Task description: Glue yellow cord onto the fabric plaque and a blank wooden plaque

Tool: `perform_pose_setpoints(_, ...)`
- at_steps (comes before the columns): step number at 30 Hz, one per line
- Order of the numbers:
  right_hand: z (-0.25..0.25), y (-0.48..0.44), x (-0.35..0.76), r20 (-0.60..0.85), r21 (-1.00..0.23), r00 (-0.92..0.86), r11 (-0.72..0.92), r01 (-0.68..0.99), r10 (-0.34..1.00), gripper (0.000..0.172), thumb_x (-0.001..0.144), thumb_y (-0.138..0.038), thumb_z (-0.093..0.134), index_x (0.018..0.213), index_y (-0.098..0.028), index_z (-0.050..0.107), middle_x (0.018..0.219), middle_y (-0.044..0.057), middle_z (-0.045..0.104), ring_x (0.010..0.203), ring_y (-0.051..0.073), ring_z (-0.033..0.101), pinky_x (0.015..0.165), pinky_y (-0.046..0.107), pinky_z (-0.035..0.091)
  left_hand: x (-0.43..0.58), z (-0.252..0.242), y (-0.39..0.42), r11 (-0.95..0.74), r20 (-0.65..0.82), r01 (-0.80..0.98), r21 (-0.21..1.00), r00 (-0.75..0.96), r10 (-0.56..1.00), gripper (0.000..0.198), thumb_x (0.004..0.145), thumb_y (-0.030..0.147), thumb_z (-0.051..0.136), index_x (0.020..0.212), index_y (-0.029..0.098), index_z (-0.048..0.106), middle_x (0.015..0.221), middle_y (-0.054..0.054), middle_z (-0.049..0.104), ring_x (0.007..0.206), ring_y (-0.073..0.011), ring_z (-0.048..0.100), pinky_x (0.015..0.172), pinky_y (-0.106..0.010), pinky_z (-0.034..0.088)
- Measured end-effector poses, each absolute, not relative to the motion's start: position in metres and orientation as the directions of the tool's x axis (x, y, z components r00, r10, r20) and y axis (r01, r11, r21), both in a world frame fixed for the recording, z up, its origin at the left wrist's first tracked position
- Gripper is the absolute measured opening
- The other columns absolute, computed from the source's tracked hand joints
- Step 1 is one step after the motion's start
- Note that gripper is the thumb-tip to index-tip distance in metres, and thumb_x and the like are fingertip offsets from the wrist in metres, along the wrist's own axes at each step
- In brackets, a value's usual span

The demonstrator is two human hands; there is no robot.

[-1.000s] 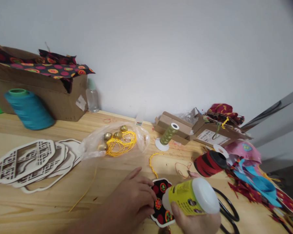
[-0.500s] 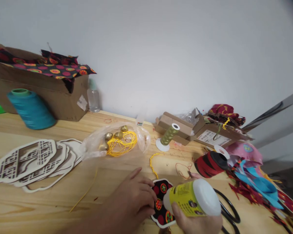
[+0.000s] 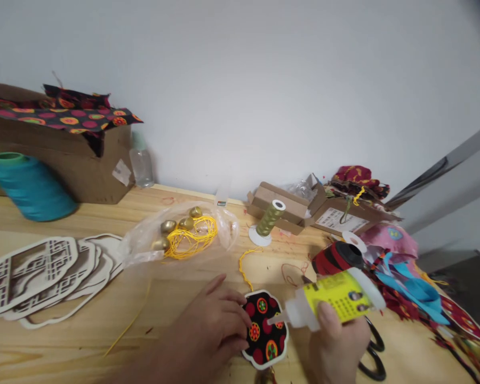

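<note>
Your right grip (image 3: 340, 341) clasps bottle (image 3: 340, 296), nozzle (image 3: 279, 319) over plaque (image 3: 267, 335) | your left grip (image 3: 220, 321) uncurled at plaque's left edge | oversqueezing could blot plaque

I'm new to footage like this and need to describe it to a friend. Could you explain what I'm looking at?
There is no machine here: these are a person's bare hands, seen from a camera worn on their head, looking forward and down. The right hand grips a tilted bottle with a yellow label, its nozzle aimed at a patterned piece with a pale edge. Whether the tip touches is hard to tell. The left hand rests its fingers at that piece's left edge. On the wooden table lie pale cut-out panels, a turquoise thread cone, yellow cord and a green spool.
</note>
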State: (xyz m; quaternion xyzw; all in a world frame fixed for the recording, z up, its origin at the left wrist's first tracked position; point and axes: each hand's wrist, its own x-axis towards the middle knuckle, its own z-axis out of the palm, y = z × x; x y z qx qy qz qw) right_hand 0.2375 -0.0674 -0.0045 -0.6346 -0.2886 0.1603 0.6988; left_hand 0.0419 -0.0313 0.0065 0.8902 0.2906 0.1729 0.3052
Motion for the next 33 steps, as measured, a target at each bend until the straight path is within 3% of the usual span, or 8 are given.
perform_pose_setpoints(4,0.0,-0.061,0.246,0.079,-0.955,0.818,0.279,-0.102,0.57,0.034,0.049,-0.039,0.076,0.062,-0.014,0.058,0.051,0.0,0.061,0.042,0.012,0.053,0.038,0.022,0.043,0.044,-0.002,-0.029,-0.737,0.304,0.373,0.563,0.736,0.605,0.007,0.081,0.027,0.058,0.08,0.027,0.066,0.092,0.005,0.07,0.095,-0.014,0.06,0.104,-0.038,0.024)
perform_pose_setpoints(7,0.003,-0.06,0.244,0.065,-0.951,0.813,0.283,-0.125,0.579,0.035,0.045,-0.037,0.078,0.061,-0.012,0.059,0.051,0.002,0.063,0.043,0.012,0.054,0.039,0.022,0.045,0.049,-0.007,-0.026,-0.79,0.409,0.351,0.503,0.709,0.575,0.011,0.082,0.026,0.058,0.083,0.028,0.068,0.096,0.001,0.069,0.092,-0.0161,0.061,0.098,-0.038,0.034)
perform_pose_setpoints(11,0.007,-0.061,0.24,0.049,-0.956,0.802,0.262,-0.136,0.595,0.035,0.043,-0.037,0.078,0.06,-0.011,0.061,0.051,0.005,0.065,0.042,0.014,0.056,0.039,0.023,0.046,0.054,-0.008,-0.025,-0.8,0.415,0.365,0.477,0.708,0.571,0.014,0.081,0.024,0.058,0.085,0.03,0.07,0.104,-0.002,0.067,0.095,-0.0202,0.059,0.088,-0.038,0.043)
perform_pose_setpoints(17,0.007,-0.062,0.24,0.054,-0.942,0.777,0.289,-0.168,0.628,0.033,0.047,-0.036,0.077,0.063,-0.013,0.06,0.052,0.004,0.065,0.043,0.014,0.056,0.041,0.024,0.047,0.054,-0.024,-0.019,-0.828,0.418,0.382,0.411,0.728,0.543,0.016,0.083,0.031,0.055,0.091,0.036,0.069,0.111,-0.003,0.064,0.1,-0.0237,0.058,0.091,-0.048,0.041)
perform_pose_setpoints(23,0.006,-0.061,0.24,0.043,-0.947,0.771,0.273,-0.171,0.635,0.034,0.047,-0.036,0.077,0.065,-0.014,0.059,0.054,0.004,0.065,0.044,0.016,0.058,0.041,0.024,0.047,0.052,-0.028,-0.02,-0.827,0.403,0.389,0.405,0.737,0.543,0.024,0.086,0.033,0.049,0.105,0.036,0.062,0.114,-0.002,0.063,0.105,-0.0222,0.056,0.096,-0.05,0.038)
perform_pose_setpoints(29,0.012,-0.061,0.238,0.049,-0.954,0.764,0.257,-0.155,0.643,0.034,0.048,-0.037,0.075,0.065,-0.015,0.055,0.057,0.004,0.066,0.048,0.017,0.059,0.044,0.025,0.047,0.041,-0.003,-0.028,-0.755,0.311,0.482,0.445,0.708,0.635,0.028,0.088,0.03,0.045,0.112,0.031,0.059,0.119,-0.003,0.059,0.109,-0.0204,0.054,0.09,-0.036,0.047)
perform_pose_setpoints(33,0.017,-0.061,0.237,0.049,-0.95,0.753,0.264,-0.168,0.656,0.031,0.048,-0.034,0.074,0.064,-0.016,0.054,0.057,0.004,0.066,0.048,0.017,0.06,0.043,0.025,0.047,0.035,-0.006,-0.033,-0.799,0.33,0.501,0.333,0.732,0.597,0.034,0.086,0.032,0.048,0.12,0.033,0.051,0.129,-0.003,0.051,0.118,-0.0236,0.046,0.096,-0.042,0.041)
